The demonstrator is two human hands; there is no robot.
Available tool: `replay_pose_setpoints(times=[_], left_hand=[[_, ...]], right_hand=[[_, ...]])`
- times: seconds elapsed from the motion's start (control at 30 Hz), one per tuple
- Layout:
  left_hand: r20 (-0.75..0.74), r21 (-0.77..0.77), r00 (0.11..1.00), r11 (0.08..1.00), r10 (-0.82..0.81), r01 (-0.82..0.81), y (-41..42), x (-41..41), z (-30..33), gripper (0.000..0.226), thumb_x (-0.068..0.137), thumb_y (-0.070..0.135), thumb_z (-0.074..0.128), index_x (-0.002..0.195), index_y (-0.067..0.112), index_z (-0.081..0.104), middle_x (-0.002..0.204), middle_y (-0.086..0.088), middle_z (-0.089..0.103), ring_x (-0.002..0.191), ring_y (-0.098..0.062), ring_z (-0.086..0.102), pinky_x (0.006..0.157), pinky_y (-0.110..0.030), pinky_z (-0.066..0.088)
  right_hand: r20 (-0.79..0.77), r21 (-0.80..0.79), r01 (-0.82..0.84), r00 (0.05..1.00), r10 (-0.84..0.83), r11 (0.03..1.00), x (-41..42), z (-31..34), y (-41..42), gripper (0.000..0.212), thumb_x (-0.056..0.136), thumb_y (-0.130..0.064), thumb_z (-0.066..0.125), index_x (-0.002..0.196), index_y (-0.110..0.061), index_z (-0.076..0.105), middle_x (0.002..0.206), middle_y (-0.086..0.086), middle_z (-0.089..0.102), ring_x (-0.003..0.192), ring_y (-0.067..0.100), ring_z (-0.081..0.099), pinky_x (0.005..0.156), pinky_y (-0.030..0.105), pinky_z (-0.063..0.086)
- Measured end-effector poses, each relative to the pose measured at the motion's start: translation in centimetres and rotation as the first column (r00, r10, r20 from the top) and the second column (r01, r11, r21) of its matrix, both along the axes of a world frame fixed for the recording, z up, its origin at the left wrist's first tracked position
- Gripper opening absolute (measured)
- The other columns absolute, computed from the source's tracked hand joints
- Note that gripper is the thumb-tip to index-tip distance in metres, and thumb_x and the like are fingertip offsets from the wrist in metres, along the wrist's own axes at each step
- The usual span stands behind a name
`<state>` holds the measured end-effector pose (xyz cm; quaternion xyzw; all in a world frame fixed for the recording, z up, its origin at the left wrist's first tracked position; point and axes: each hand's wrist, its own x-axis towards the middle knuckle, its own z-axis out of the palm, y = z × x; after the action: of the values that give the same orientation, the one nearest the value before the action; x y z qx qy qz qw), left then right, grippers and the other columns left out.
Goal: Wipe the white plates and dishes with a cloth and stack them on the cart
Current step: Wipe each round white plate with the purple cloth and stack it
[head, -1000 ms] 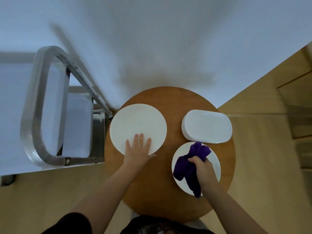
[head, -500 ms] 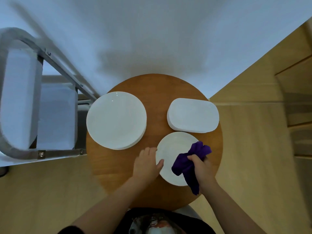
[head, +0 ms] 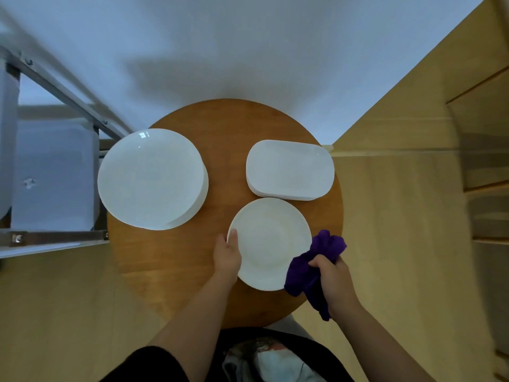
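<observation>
On the round wooden table point(head: 176, 266), a small white plate point(head: 268, 241) lies nearest me. My left hand point(head: 227, 255) grips its left rim, thumb on top. My right hand point(head: 332, 274) holds a bunched purple cloth point(head: 314, 268) at the plate's right edge. A stack of large round white plates point(head: 151, 179) sits at the table's left, overhanging toward the cart. A stack of white oblong dishes point(head: 289, 169) sits at the back right. The metal cart point(head: 55, 175) with its white shelf stands to the left.
A white wall point(head: 248, 45) rises right behind the table. Wooden floor and light wooden cabinets point(head: 468, 133) fill the right side. The cart's metal frame bar point(head: 66, 89) runs diagonally near the large plates.
My left hand left the large plate stack and came to grip the small plate's left rim. My right hand drew the cloth from the plate's middle to its right edge.
</observation>
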<state>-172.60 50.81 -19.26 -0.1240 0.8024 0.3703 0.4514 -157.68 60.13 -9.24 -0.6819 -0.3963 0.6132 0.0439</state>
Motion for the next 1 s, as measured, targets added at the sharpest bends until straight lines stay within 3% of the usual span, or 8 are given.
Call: replay_pose_setpoints(times=[0.17,0.33,0.4,0.47,0.53,0.73,0.9,1.0], left_hand=[[0.073,0.070,0.975,0.974,0.211,-0.216,-1.1,1.0,1.9,0.046,0.096,0.053,0.035,0.130,0.024,0.046,0.110,0.004,0.055,0.093,-0.017,0.053,0.073,-0.035,0.048],[0.238,0.179,0.931,0.930,0.276,-0.321,-1.4,1.0,6.6,0.053,0.087,0.068,0.032,0.107,0.029,0.062,0.104,-0.001,0.069,0.094,-0.026,0.065,0.073,-0.040,0.058],[0.254,0.237,0.932,0.918,0.257,-0.318,-1.5,0.9,8.9,0.051,0.084,0.070,0.033,0.102,0.033,0.063,0.099,-0.001,0.072,0.093,-0.027,0.067,0.074,-0.042,0.058],[0.253,0.306,0.936,0.897,0.245,-0.318,-1.6,0.7,11.3,0.046,0.084,0.069,0.035,0.100,0.037,0.064,0.094,0.002,0.073,0.090,-0.024,0.069,0.074,-0.043,0.059],[0.221,0.355,0.941,0.878,0.256,-0.322,-1.7,0.2,13.3,0.044,0.087,0.067,0.036,0.101,0.036,0.064,0.092,0.003,0.073,0.089,-0.022,0.069,0.068,-0.037,0.059],[0.117,0.498,0.948,0.809,0.295,-0.313,-2.6,-1.2,18.1,0.046,0.086,0.065,0.037,0.106,0.032,0.062,0.094,0.001,0.073,0.087,-0.021,0.069,0.053,-0.024,0.054],[0.034,0.570,0.959,0.783,0.280,-0.249,-3.3,-2.9,20.9,0.055,0.080,0.069,0.037,0.117,0.032,0.054,0.103,-0.001,0.067,0.091,-0.019,0.064,0.051,-0.021,0.052],[-0.025,0.558,0.967,0.807,0.252,-0.196,-3.1,-3.8,22.1,0.054,0.082,0.071,0.032,0.112,0.032,0.053,0.100,0.002,0.064,0.092,-0.018,0.060,0.065,-0.028,0.053]], right_hand=[[-0.092,0.080,0.021,0.996,-0.014,0.997,0.9,1.1,0.9,0.026,0.076,0.007,0.046,0.087,-0.016,0.046,0.076,0.006,0.050,0.068,0.018,0.050,0.059,0.030,0.038],[-0.094,0.356,-0.072,0.989,0.112,0.932,-0.3,3.0,0.2,0.033,0.073,0.003,0.054,0.090,-0.024,0.046,0.083,0.003,0.056,0.079,0.024,0.055,0.062,0.033,0.044],[0.157,0.493,-0.334,0.943,0.295,0.804,-1.6,3.4,-0.5,0.033,0.076,-0.019,0.063,0.107,-0.021,0.051,0.108,0.011,0.059,0.105,0.032,0.053,0.084,0.046,0.048],[0.546,0.359,-0.717,0.681,0.488,0.598,-2.6,3.2,-1.4,0.076,0.084,-0.050,0.055,0.144,-0.018,0.023,0.152,0.012,0.024,0.140,0.033,0.018,0.114,0.048,0.017],[0.689,0.341,-0.827,0.543,0.480,0.446,-3.4,3.2,-2.6,0.082,0.088,-0.062,0.036,0.149,-0.023,-0.004,0.158,0.008,-0.003,0.144,0.030,-0.006,0.114,0.046,-0.003],[0.698,0.565,-0.749,0.658,0.284,0.346,-8.0,5.7,-2.6,0.066,0.094,-0.046,0.040,0.149,-0.017,0.019,0.154,0.018,0.020,0.141,0.039,0.014,0.112,0.053,0.009],[0.572,0.740,-0.645,0.753,0.325,0.192,-12.2,8.6,-2.3,0.058,0.096,-0.039,0.042,0.148,-0.018,0.024,0.155,0.010,0.019,0.144,0.032,0.011,0.114,0.046,0.005],[0.452,0.826,-0.555,0.758,0.470,0.100,-14.1,10.9,-3.1,0.058,0.093,-0.042,0.035,0.146,-0.019,0.028,0.153,0.004,0.026,0.143,0.024,0.018,0.113,0.037,0.004]])
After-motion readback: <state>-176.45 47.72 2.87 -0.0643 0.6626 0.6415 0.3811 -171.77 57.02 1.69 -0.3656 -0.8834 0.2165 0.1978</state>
